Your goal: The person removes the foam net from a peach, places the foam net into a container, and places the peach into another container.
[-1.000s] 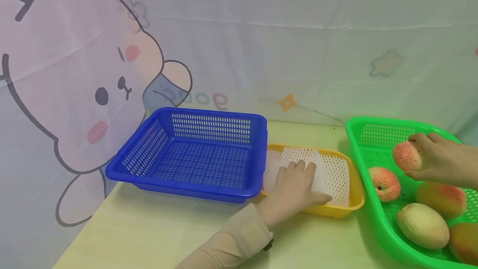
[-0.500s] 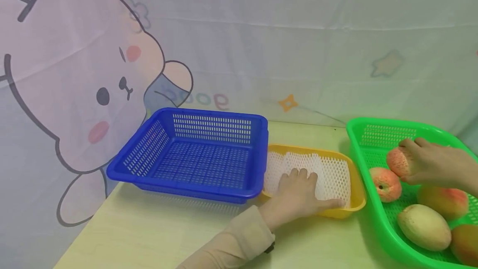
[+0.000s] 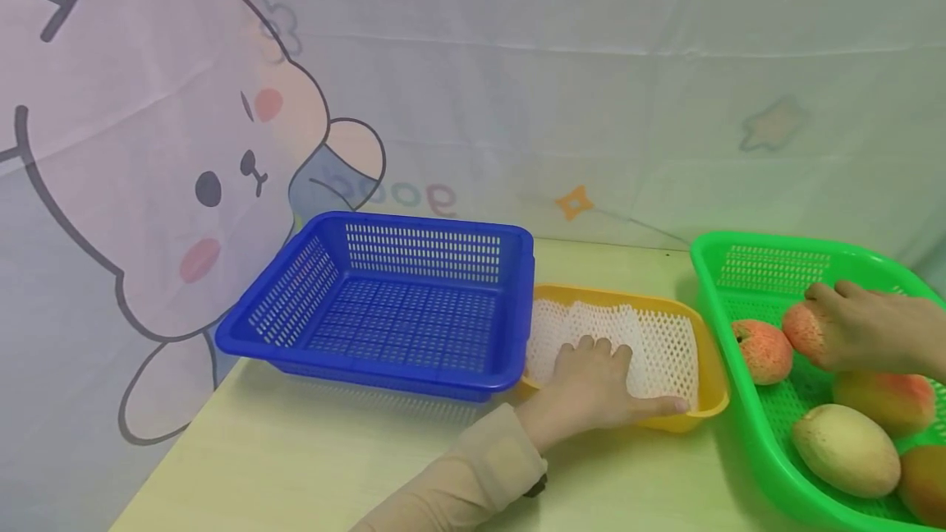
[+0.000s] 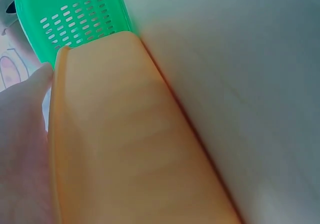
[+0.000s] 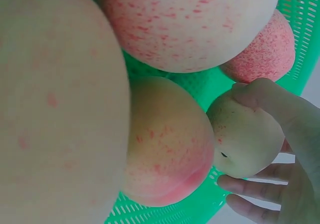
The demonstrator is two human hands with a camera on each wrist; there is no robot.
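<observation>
My left hand (image 3: 591, 388) rests over the near rim of a small yellow basket (image 3: 711, 388), fingers extended onto white foam netting (image 3: 668, 351). The thumb (image 4: 37, 83) lies along that rim in the left wrist view. On the right, my right hand (image 3: 875, 331) grips a reddish peach (image 3: 804, 333) inside a green basket (image 3: 755, 433). Its thumb and fingers are around the peach (image 5: 245, 134) in the right wrist view. Another peach (image 3: 766, 353) lies just left of the held one, against the basket's left wall.
A blue perforated basket (image 3: 369, 368) stands left of the yellow one. Nearer in the green basket lie a pale yellowish fruit (image 3: 846, 450), a green-red fruit (image 3: 883, 401) and another (image 3: 924, 483). A printed curtain (image 3: 606, 89) hangs behind the table (image 3: 310, 466).
The right hand has lowered slightly with its peach, towards the other peach, which has turned so its dark hole faces upper left. The left hand has slid slightly down, its thumb stretching out rightwards.
</observation>
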